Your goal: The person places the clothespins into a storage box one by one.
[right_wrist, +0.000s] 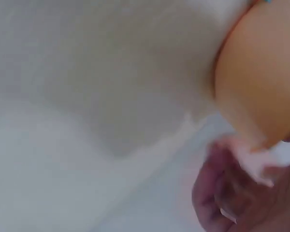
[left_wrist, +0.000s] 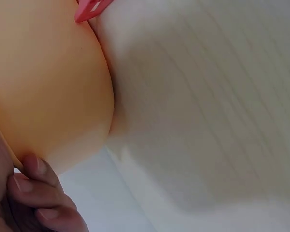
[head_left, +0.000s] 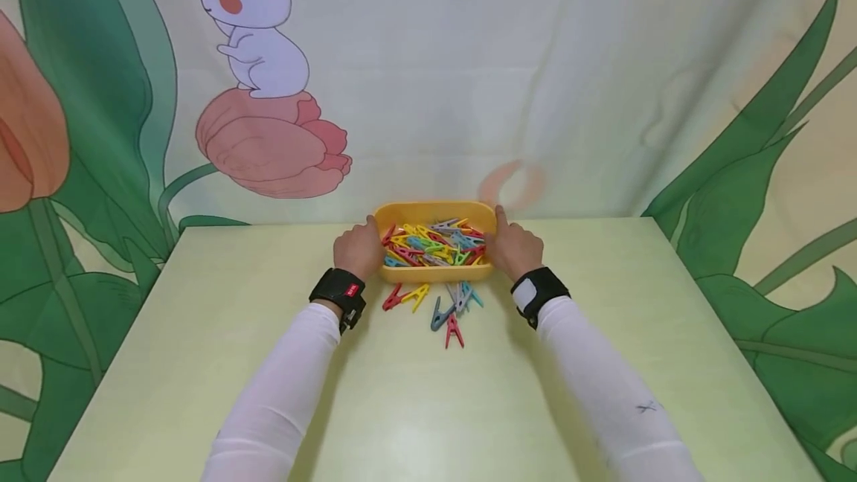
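At the far edge of the table sits a yellow plastic bin filled with many colored clothespins. My left hand holds the bin's left end by its rim; in the left wrist view, curled fingers rest against the outer wall. On the right end, my right hand grips the rim, though its fingers are blurred in the right wrist view. In front of the bin lie several loose clothespins: a red clothespin, a yellow clothespin, grey-blue ones and another red clothespin.
The pale table runs up to a printed curtain with a rabbit and flowers, right behind the bin. Both wrists wear black straps, and the white-sleeved forearms span the table on either side of the loose clothespins.
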### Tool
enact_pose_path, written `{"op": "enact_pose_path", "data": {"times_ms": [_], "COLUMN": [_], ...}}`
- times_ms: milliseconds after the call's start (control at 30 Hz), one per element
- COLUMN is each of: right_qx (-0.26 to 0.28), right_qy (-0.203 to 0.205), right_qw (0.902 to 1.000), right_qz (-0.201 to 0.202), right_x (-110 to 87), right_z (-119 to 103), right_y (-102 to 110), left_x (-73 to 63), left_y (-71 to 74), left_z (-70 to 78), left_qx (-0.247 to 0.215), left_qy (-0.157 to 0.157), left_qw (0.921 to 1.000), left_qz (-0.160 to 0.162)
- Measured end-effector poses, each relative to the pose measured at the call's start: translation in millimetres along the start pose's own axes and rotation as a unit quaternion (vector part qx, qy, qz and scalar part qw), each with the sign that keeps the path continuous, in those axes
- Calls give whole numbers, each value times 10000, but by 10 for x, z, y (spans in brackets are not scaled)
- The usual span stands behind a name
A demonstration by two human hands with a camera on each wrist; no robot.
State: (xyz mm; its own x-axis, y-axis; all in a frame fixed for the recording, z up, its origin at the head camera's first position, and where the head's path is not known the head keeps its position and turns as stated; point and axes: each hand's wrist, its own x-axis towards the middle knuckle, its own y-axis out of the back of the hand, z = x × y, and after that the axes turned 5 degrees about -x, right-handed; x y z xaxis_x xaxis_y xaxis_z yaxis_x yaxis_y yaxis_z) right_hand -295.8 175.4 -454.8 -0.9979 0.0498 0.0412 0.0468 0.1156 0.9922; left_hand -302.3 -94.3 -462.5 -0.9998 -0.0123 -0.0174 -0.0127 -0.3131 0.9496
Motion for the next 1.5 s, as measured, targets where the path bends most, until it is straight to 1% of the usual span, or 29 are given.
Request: {"op": "enact_pose_path", "data": {"times_ms": [67, 133, 200, 233, 300, 333, 400, 433, 467, 500, 533, 567, 600, 700, 767, 800, 867, 933, 1033, 1167, 1267, 1333, 1400, 1500], "right_qx": [36, 112, 107, 43, -154, -268, -547, -691, -819, -915, -1021, -1115, -1156, -1157, -1071, -1043, -971, -885, -830, -813, -790, -752, -614, -150], "right_qy": [326, 949, 1827, 2320, 3281, 3686, 4283, 4488, 4619, 4660, 4636, 4544, 4390, 3627, 3119, 2902, 2620, 2477, 2478, 2683, 2758, 2782, 2815, 2789], "right_qw": [9984, 9910, 9755, 9641, 9359, 9216, 8974, 8877, 8811, 8791, 8797, 8836, 8909, 9244, 9429, 9495, 9572, 9613, 9624, 9588, 9572, 9565, 9564, 9595], "right_qz": [462, 938, 1224, 1293, 1277, 1185, 909, 757, 589, 401, 274, 176, 117, -222, -469, -582, -752, -825, -733, -458, -381, -445, -484, -360], "right_x": [-61, -156, -299, -386, -592, -699, -908, -998, -1081, -1152, -1214, -1269, -1311, -1386, -1407, -1409, -1411, -1412, -1408, -1405, -1416, -1432, -1441, -1387], "right_z": [0, -26, -78, -105, -159, -181, -209, -218, -227, -238, -240, -246, -254, -298, -338, -358, -388, -403, -395, -379, -371, -366, -364, -366], "right_y": [78, 211, 360, 413, 473, 469, 401, 348, 292, 232, 184, 140, 95, -28, -97, -129, -185, -223, -279, -360, -385, -357, -277, -80], "left_x": [-6, -13, -17, -18, -18, -16, -13, -12, -9, -6, -1, 1, 3, 4, 2, -1, -4, -7, -14, -17, -15, -13, -10, 2], "left_y": [-26, -50, -60, -60, -52, -44, -24, -17, -13, -9, -1, 8, 12, 12, 10, 9, 9, 7, -5, -19, -15, -17, -21, -26], "left_z": [7, 18, 30, 36, 47, 49, 50, 46, 37, 26, 26, 24, 20, -1, -14, -16, -14, -2, 10, -10, -15, -10, 2, 16], "left_qx": [91, 188, 236, 248, 272, 274, 252, 250, 248, 240, 236, 233, 230, 219, 225, 220, 222, 204, 194, 200, 192, 186, 172, 156], "left_qy": [64, 94, 83, 79, 74, 76, 108, 128, 150, 165, 163, 160, 154, 162, 188, 198, 194, 189, 170, 208, 243, 248, 249, 211], "left_qw": [9999, 9998, 9997, 9997, 9996, 9996, 9996, 9996, 9996, 9996, 9996, 9996, 9996, 9996, 9996, 9996, 9996, 9996, 9997, 9996, 9995, 9995, 9995, 9997], "left_qz": [-59, -44, -12, 5, 19, 19, 8, -2, -17, -17, 1, -6, -9, -16, -9, -1, 4, 8, -4, -14, -5, 0, -11, 11]}}
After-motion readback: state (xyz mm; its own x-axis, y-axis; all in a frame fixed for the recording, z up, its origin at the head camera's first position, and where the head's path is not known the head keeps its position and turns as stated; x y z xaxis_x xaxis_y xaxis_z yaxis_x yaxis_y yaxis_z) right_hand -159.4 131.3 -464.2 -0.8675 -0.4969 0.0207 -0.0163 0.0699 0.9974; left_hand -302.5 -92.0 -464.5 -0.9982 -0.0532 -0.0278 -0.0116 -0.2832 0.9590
